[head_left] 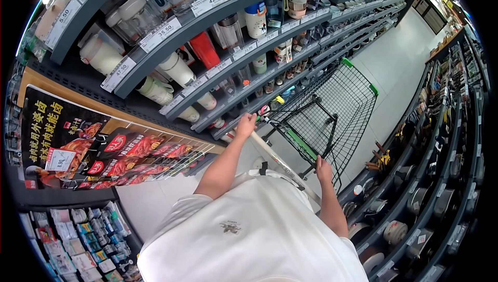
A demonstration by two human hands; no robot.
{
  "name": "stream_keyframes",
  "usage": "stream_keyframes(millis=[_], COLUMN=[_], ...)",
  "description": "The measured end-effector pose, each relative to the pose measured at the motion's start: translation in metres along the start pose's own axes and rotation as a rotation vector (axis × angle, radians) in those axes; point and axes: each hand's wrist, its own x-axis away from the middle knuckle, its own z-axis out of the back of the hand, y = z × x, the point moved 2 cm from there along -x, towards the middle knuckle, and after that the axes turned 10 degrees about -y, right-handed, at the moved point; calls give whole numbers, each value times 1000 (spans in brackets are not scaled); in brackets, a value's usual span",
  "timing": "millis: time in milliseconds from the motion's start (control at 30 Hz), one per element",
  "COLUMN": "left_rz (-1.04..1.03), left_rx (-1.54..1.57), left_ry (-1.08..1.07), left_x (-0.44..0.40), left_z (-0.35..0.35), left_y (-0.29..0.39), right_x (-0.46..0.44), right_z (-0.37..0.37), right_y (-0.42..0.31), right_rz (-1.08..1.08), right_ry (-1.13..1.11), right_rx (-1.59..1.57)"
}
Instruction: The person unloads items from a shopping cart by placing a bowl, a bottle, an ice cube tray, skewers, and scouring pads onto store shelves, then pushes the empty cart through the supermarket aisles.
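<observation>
A wire shopping cart (350,108) with green corner pieces stands in front of me, its basket showing only bare mesh and folded parts. The fingers of my left hand (246,125) are wrapped round the left end of the cart's pale push handle (277,158), close to the shelf of bottles. On the other side, my right hand (323,169) is closed at the near right edge of the basket; its exact hold is partly hidden by the fingers. Along the basket's near side runs a green bar (301,144).
Shelves (207,38) of cups and bottles with price tags curve along the left. Racks (415,199) of pots and pans line the right. Red food packets (132,147) hang on a display at my left. The tiled aisle floor (384,53) stretches ahead.
</observation>
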Motion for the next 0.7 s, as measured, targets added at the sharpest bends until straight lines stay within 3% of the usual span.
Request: stream_keyframes(millis=[167,300,333,433,467,567,700], left_rz=[-3,11,19,35,39,-44,-39], left_rx=[14,55,78,84,76,-645,-755], left_ry=[-25,-39,-49,-72,-81,78,-49], left_x=[2,8,9,11,11,22,19], left_z=[3,5,6,9,9,7,9], left_y=[-7,-12,-11,-13,-13,19,41], right_x=[0,-24,-49,-20,-37,-9,-5], right_z=[2,-17,-50,-19,-36,-4,6], right_y=[-5,7,40,-10,14,-25,-35], right_rz=[-25,-97,-74,-156,-149,-173,-168], right_ry=[-59,-269,-229,-255,-205,-208,-252], right_rx=[-32,-107,-94,-92,-61,-93,-120])
